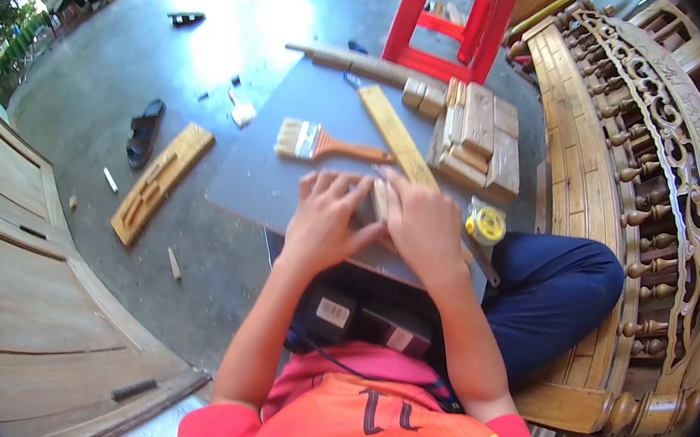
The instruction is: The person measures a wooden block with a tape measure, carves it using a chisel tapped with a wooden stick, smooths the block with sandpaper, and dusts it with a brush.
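A small pale wood piece (pixel 380 201) stands between my two hands at the near edge of the grey board (pixel 254 169). My left hand (pixel 328 219) has its thumb and index finger curved against the piece, its other fingers bent over the board. My right hand (pixel 422 223) is closed around the other side of the piece, its far fingertips partly hidden. Beyond the hands lies a paintbrush (pixel 333 144) with an orange handle. A flat wooden strip (pixel 392 132) runs toward my right hand. Beside that wrist sits a yellow tape measure (pixel 485 225).
Wood blocks (pixel 479 139) are stacked at the board's right, before a red plastic stool (pixel 466 24). A carved wooden bench (pixel 571 150) borders the right. On the floor at left are a grooved wood plank (pixel 163 184), a sandal (pixel 145 134) and a smaller brush (pixel 243 111).
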The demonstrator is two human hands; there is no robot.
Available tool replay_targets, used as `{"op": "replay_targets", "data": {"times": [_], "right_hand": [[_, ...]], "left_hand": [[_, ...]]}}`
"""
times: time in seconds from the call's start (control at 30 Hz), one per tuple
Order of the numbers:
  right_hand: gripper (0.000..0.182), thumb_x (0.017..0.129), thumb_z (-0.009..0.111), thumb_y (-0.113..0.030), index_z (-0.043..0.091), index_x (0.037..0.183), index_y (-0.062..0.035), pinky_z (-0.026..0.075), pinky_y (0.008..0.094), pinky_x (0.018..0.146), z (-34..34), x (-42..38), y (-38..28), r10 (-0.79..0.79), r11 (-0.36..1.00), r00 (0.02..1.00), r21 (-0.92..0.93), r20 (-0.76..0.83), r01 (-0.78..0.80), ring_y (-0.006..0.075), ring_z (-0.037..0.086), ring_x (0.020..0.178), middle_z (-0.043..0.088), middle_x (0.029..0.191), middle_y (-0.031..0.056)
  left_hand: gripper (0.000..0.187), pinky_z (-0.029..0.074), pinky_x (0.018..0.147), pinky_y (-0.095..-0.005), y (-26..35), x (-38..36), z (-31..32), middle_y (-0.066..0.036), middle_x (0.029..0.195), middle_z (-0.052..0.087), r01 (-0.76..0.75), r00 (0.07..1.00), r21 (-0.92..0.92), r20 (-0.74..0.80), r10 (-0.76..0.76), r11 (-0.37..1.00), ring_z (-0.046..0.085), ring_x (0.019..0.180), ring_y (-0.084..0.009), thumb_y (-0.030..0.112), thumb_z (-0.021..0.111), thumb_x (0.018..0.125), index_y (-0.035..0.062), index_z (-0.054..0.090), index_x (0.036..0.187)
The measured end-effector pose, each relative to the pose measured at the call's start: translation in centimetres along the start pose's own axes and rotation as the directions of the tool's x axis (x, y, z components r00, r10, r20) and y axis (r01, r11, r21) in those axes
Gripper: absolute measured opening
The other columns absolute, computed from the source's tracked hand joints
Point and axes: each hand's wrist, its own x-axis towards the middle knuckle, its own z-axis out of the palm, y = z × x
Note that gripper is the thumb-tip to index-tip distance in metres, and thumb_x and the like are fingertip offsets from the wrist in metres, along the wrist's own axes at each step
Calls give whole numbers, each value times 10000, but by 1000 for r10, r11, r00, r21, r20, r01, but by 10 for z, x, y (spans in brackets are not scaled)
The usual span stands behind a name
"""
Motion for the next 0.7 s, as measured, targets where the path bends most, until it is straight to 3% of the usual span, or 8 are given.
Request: {"op": "replay_targets", "data": {"times": [0.17, 0.27, 0.4, 0.7], "right_hand": [[306, 1030, 583, -279, 742, 1243, -127, 591, 473, 659, -4, -12, -3, 1, 1000, 999, 20, -36, 0, 332, 755, 734, 749, 799, 129], [316, 1032, 581, -281, 738, 1260, -128, 593, 466, 664, 13, 15, 3, 0, 1000, 1000, 13, 26, -1, 334, 758, 741, 750, 798, 130], [273, 1041, 575, -304, 742, 1160, -123, 595, 477, 683, -5, -5, 1, 8, 996, 1000, 87, -4, -8, 342, 761, 756, 751, 801, 137], [320, 1052, 565, -306, 725, 1260, -123, 595, 469, 677, 12, 12, 1, 19, 1000, 999, 18, 51, -20, 332, 762, 754, 752, 819, 121]], "left_hand": [[701, 319, 1130, -468, 1, -1, 1, -123, 1270, 643, 6, 1000, -12, 23, -6, 1000, 538, 1275, -303, 518, 764, 861, 41, 639, 1359], [697, 308, 1140, -465, 5, 0, -3, -109, 1303, 641, 21, 999, 13, 42, -21, 1000, 535, 1285, -291, 503, 777, 853, 56, 635, 1369], [679, 291, 1154, -464, 6, 0, -5, -82, 1311, 644, 37, 998, 21, 52, -38, 999, 528, 1299, -285, 505, 770, 864, 75, 641, 1374], [678, 273, 1159, -480, 5, 1, -3, -75, 1347, 610, 53, 996, 49, 68, -56, 997, 480, 1334, -296, 516, 766, 868, 102, 640, 1389]]}}
